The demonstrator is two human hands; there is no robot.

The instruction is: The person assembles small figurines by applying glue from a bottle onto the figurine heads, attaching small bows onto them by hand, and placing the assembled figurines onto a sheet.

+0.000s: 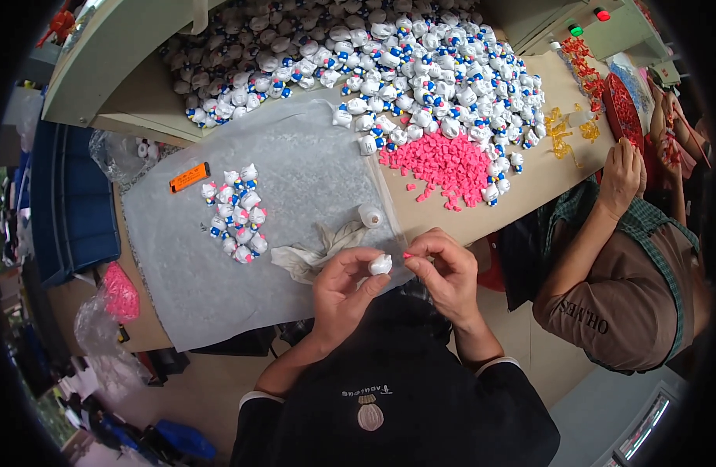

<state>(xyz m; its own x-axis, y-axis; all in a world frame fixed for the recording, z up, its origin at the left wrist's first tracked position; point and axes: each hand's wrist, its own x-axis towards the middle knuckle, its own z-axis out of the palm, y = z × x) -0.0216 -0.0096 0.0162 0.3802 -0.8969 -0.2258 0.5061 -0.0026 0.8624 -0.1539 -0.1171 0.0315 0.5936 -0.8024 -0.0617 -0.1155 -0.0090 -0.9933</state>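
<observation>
My left hand holds a small white cat-head figurine between thumb and fingers, above the table's front edge. Just to its right, my right hand pinches a tiny pink piece between thumb and forefinger, slightly apart from the figurine. Close beyond my hands are a crumpled off-white cloth and a small white bottle. A heap of pink pieces lies farther off. At left, several figurines with pink parts form a cluster on the grey sheet.
A large pile of white-and-blue figurines fills the back under a shelf. An orange, black-ended rectangular object lies on the sheet. At left stand blue bins and a bag of pink pieces. A co-worker sits close at right, beside a red tray.
</observation>
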